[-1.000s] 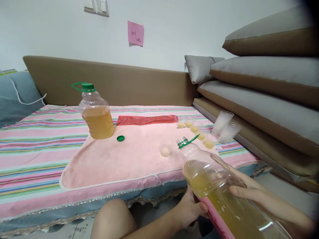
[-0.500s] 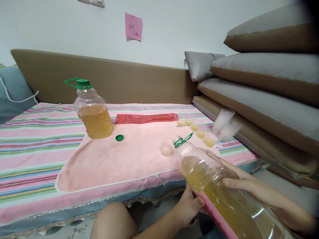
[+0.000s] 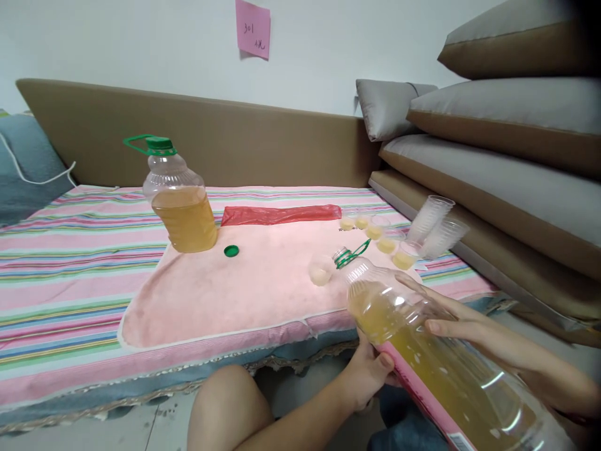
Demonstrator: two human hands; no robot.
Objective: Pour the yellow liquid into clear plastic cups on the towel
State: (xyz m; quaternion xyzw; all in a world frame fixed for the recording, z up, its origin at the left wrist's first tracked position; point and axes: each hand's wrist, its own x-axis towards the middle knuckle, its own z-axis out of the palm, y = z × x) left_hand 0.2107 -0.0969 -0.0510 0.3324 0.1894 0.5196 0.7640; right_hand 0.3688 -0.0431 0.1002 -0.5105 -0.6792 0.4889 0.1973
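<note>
Striped sheet [image 3: 70, 275]: covers the low bed and bears everything else.
Towel [image 3: 225, 294]: pink, spread flat under the bottles and cups, probably to catch drips.
Tilted bottle [image 3: 422, 357]: large and clear, part full of yellow liquid. It is held off the bed's near edge at lower right and slants with its open neck toward the small cup.
Standing bottle [image 3: 181, 200]: upright and capped at the towel's far left, well apart.
Right hand [image 3: 451, 319]: lies on top of the tilted bottle, fingers spread along it to steady it.
Left hand [image 3: 369, 376]: underneath, fingers curled round the bottle and thumb on its pink label, seemingly taking the weight.
Small cup [image 3: 322, 270]: on the towel just beside the neck, with a little pale liquid in it.
Cap [image 3: 231, 251]: green, loose on the towel near the standing bottle.
</note>
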